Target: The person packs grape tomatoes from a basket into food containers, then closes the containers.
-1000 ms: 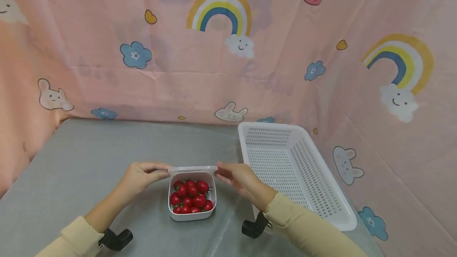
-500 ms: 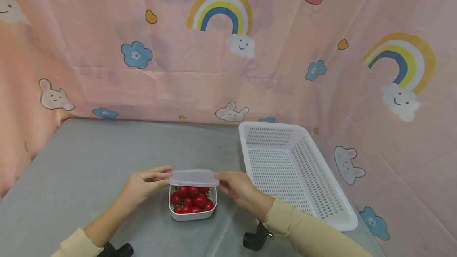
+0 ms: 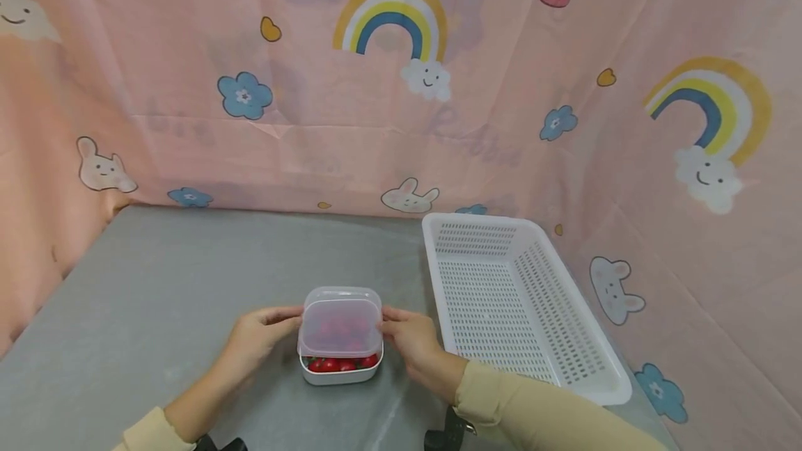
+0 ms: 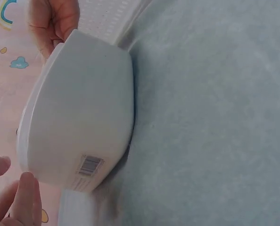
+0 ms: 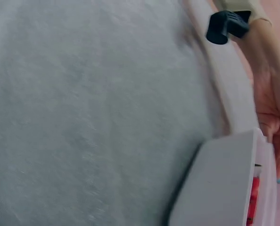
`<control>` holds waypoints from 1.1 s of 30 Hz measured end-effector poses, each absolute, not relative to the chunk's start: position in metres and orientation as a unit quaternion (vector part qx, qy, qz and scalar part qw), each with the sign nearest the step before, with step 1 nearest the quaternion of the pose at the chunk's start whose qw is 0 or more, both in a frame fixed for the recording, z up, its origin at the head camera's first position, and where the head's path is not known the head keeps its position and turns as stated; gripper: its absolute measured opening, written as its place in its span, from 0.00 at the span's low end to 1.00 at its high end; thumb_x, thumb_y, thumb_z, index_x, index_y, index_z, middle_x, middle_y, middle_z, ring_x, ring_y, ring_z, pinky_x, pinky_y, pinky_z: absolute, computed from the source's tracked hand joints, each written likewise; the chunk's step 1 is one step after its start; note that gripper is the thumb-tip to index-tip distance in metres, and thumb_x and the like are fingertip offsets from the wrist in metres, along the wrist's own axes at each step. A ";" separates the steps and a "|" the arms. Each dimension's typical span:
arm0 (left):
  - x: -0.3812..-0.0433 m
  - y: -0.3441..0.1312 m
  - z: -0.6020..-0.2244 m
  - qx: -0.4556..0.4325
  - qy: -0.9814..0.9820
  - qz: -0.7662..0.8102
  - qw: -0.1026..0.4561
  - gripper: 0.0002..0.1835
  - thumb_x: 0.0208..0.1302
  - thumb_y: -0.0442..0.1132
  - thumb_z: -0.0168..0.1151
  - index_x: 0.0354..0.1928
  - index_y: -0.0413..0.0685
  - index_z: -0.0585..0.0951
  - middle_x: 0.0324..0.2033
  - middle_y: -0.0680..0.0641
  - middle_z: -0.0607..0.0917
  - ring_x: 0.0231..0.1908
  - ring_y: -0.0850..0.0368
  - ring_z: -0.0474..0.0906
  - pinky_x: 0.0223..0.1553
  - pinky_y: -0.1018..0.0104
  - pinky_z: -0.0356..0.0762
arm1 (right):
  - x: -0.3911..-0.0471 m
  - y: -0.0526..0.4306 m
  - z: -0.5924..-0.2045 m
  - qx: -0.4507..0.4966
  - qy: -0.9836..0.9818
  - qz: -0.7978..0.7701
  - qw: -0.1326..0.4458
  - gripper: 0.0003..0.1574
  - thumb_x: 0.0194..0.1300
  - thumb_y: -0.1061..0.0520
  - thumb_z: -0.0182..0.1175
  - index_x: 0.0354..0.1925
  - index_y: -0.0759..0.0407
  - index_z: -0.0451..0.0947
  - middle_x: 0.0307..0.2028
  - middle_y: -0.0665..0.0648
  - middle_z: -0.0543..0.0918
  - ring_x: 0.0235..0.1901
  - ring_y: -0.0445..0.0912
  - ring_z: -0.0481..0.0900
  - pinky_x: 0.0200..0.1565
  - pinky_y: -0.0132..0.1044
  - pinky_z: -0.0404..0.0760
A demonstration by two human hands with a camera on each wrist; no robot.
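A small white box (image 3: 341, 376) of cherry tomatoes (image 3: 338, 365) rests on the grey cloth. Over it lies a translucent lid (image 3: 340, 329), with red showing through and the front row of tomatoes uncovered. My left hand (image 3: 257, 333) holds the lid's left edge; in the left wrist view its fingertips (image 4: 26, 181) are right at the box's corner, below the thumb. On the opposite side my right hand (image 3: 420, 343) pinches the lid's right edge. Red tomatoes (image 5: 253, 200) show in a gap between lid and box in the right wrist view.
A white perforated basket (image 3: 617, 385) stands to the right of the box, close to my right forearm. Behind the grey table (image 3: 207, 256) hangs a pink printed curtain (image 3: 301, 159), which also runs along both sides.
The lid has tipped from nearly edge-on at the box's back to lying over most of the tomatoes. Both hands have moved slightly toward me with it. The basket and box stay put.
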State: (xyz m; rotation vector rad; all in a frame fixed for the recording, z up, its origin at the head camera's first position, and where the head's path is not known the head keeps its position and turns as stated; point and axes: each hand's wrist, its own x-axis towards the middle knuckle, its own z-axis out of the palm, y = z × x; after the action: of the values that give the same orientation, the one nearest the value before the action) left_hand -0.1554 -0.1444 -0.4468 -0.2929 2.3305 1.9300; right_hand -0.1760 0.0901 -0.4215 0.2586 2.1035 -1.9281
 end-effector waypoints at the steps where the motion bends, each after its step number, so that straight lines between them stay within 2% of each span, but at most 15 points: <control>1: -0.155 -0.144 -0.447 -0.100 0.760 0.640 0.053 0.20 0.63 0.39 0.68 0.54 0.34 0.83 0.52 0.40 0.87 0.46 0.70 0.79 0.46 0.79 0.75 | -0.175 0.090 -0.422 0.089 0.730 -0.664 0.135 0.27 0.67 0.70 0.54 0.62 0.81 0.68 0.62 0.75 0.73 0.66 0.62 0.71 0.65 0.52 0.72; 6: -0.154 -0.142 -0.450 -0.107 0.737 0.664 0.065 0.26 0.62 0.37 0.69 0.60 0.33 0.78 0.52 0.40 0.87 0.43 0.73 0.80 0.44 0.80 0.76 | -0.172 0.090 -0.424 0.096 0.727 -0.668 0.128 0.27 0.66 0.70 0.54 0.62 0.80 0.69 0.62 0.75 0.73 0.66 0.62 0.70 0.65 0.52 0.72; 12: -0.149 -0.142 -0.451 -0.108 0.731 0.669 0.074 0.25 0.61 0.35 0.69 0.60 0.34 0.79 0.46 0.44 0.89 0.41 0.71 0.81 0.43 0.78 0.78 | -0.165 0.091 -0.425 0.103 0.733 -0.660 0.128 0.26 0.67 0.70 0.54 0.63 0.78 0.69 0.63 0.73 0.74 0.67 0.61 0.70 0.64 0.50 0.74; 24: -0.143 -0.142 -0.452 -0.097 0.732 0.669 0.084 0.25 0.61 0.34 0.69 0.59 0.32 0.78 0.42 0.42 0.90 0.38 0.69 0.83 0.42 0.75 0.80 | -0.153 0.092 -0.435 0.104 0.727 -0.670 0.111 0.28 0.66 0.69 0.56 0.63 0.76 0.69 0.62 0.73 0.75 0.66 0.60 0.72 0.63 0.48 0.75; 33: -0.139 -0.141 -0.456 -0.055 0.795 0.604 0.029 0.23 0.59 0.33 0.71 0.56 0.31 0.81 0.41 0.40 0.89 0.36 0.71 0.81 0.38 0.78 0.78 | -0.149 0.085 -0.448 0.102 0.741 -0.659 0.076 0.27 0.67 0.67 0.58 0.63 0.75 0.70 0.61 0.72 0.77 0.65 0.57 0.73 0.62 0.45 0.76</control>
State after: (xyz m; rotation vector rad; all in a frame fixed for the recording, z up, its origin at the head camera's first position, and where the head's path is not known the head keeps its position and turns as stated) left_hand -0.1393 -0.1413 -0.4564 -0.1705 2.4505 1.8627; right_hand -0.1491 0.0855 -0.4479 0.3052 2.2218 -1.9760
